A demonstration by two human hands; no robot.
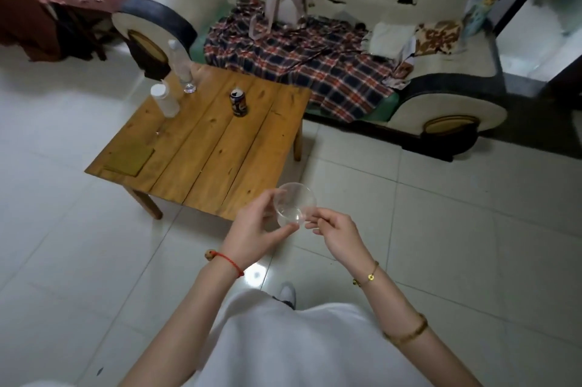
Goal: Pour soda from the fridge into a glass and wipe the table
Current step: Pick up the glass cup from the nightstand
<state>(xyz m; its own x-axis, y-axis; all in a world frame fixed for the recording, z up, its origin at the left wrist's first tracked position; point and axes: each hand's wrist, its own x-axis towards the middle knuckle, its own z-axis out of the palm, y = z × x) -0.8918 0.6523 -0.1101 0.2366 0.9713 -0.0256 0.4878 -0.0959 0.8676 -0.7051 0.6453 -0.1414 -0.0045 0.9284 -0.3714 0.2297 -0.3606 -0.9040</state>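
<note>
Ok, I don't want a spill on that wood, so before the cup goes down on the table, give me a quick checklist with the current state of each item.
1. Clear cup held: ok, left hand and right hand both grip it.
2. Cup empty: ok, nothing shows inside.
3. Soda can on the table: ok, upright.
4. Can opened: cannot tell.
5. Bare wood near the can for the cup: ok.
6. Wiping cloth ready: ok, flat at the table's near left corner.
</note>
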